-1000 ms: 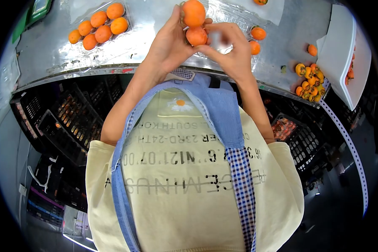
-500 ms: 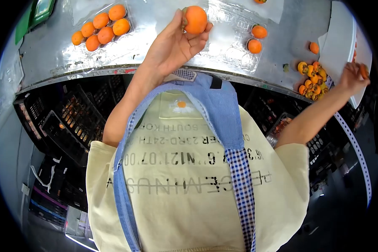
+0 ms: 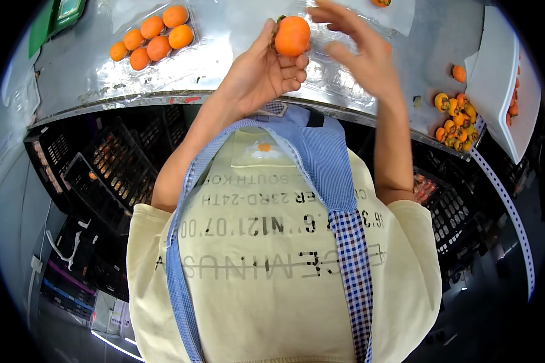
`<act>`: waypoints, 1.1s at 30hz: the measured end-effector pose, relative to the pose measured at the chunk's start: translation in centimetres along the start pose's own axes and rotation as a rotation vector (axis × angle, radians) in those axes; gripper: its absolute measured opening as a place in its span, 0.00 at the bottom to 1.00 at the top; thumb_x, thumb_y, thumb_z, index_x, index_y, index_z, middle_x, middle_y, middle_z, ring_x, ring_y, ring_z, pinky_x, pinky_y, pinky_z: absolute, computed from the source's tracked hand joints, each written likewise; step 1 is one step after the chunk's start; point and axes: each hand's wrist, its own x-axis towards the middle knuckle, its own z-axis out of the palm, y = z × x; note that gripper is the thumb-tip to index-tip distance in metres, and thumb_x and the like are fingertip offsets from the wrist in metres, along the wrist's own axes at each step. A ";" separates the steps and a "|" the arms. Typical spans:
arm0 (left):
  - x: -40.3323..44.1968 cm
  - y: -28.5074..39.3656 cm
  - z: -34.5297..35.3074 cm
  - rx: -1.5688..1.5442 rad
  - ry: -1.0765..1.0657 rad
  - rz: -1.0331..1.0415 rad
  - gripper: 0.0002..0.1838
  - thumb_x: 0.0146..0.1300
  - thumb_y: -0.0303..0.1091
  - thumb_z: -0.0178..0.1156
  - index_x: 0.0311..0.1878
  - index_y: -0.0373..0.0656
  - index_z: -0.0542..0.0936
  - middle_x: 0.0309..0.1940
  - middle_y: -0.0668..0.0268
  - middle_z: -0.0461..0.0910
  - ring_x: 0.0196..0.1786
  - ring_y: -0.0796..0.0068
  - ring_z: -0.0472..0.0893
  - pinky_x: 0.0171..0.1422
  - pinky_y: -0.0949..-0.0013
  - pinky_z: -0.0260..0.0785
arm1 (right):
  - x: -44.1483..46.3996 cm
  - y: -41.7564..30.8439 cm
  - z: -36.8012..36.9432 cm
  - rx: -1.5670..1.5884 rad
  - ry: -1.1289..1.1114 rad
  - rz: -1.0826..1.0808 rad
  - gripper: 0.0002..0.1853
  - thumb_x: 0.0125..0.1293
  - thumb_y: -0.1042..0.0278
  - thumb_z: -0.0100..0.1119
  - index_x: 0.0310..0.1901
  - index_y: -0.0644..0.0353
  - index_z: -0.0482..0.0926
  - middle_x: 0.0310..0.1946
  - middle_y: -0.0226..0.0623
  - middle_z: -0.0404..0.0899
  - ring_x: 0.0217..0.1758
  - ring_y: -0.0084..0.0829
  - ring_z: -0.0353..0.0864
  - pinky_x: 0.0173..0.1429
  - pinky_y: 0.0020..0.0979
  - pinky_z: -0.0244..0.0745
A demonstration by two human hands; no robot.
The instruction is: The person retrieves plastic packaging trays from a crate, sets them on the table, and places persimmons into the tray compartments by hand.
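The brushed, scuffed metal bench [image 3: 91, 75] curves across the top of the view, with black slatted plastic crates [image 3: 118, 166] lower down on both sides. Above the bench, a smooth, round orange persimmon [image 3: 292, 36] with a leafy green calyx is held by the left hand [image 3: 260, 75], its thumb against the calyx side and its other fingers curled below. The right hand [image 3: 366, 57] is empty, its fingers spread wide, apart from the fruit and over glossy clear plastic packaging [image 3: 339, 80]. Toward the left, a transparent moulded tray [image 3: 194, 29] carries seven orange fruits in two rows. At the right end, a heap of small yellow-orange persimmons [image 3: 457, 121] lies near a smooth white bin [image 3: 495, 78], one loose orange persimmon [image 3: 459, 74] just beside it.
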 end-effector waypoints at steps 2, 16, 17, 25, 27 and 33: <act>-0.3 0.0 0.2 0.043 0.046 0.019 0.30 0.70 0.59 0.37 0.48 0.38 0.72 0.27 0.66 0.76 0.29 0.75 0.77 0.31 0.77 0.72 | 0.0 -0.1 2.4 0.007 -0.043 0.062 0.24 0.59 0.61 0.62 0.56 0.60 0.74 0.47 0.36 0.79 0.53 0.29 0.76 0.60 0.30 0.66; -1.2 0.0 0.2 0.232 -0.037 0.192 0.19 0.70 0.44 0.49 0.55 0.39 0.68 0.43 0.60 0.75 0.45 0.67 0.80 0.47 0.68 0.77 | -0.1 -0.5 4.1 0.459 0.056 0.088 0.18 0.66 0.59 0.54 0.53 0.61 0.76 0.44 0.36 0.80 0.45 0.24 0.78 0.49 0.24 0.73; -1.2 -0.1 0.8 0.365 -0.003 0.315 0.18 0.67 0.38 0.53 0.55 0.39 0.68 0.45 0.60 0.74 0.47 0.66 0.79 0.49 0.67 0.76 | -0.3 -0.3 3.6 0.470 0.091 0.109 0.18 0.67 0.60 0.53 0.53 0.61 0.76 0.45 0.36 0.80 0.45 0.24 0.78 0.49 0.25 0.73; -1.7 0.5 -0.2 1.034 0.099 0.884 0.26 0.49 0.19 0.67 0.53 0.39 0.72 0.50 0.66 0.69 0.53 0.70 0.75 0.57 0.68 0.74 | -0.8 -1.1 3.8 0.330 0.049 0.136 0.21 0.60 0.63 0.63 0.53 0.64 0.75 0.43 0.38 0.80 0.43 0.24 0.79 0.49 0.25 0.73; -1.6 0.4 -0.3 1.084 0.105 0.920 0.26 0.49 0.19 0.67 0.53 0.39 0.73 0.50 0.67 0.69 0.53 0.70 0.75 0.57 0.68 0.73 | -1.0 -1.3 4.1 0.314 0.066 0.174 0.22 0.57 0.64 0.66 0.52 0.64 0.75 0.43 0.37 0.80 0.43 0.24 0.79 0.50 0.26 0.73; -2.2 0.2 0.0 0.877 0.130 0.805 0.24 0.51 0.21 0.67 0.54 0.37 0.73 0.53 0.63 0.72 0.53 0.69 0.75 0.57 0.67 0.73 | -1.1 -2.0 4.1 0.411 0.082 0.250 0.20 0.58 0.68 0.65 0.50 0.67 0.75 0.44 0.40 0.80 0.45 0.26 0.80 0.53 0.26 0.74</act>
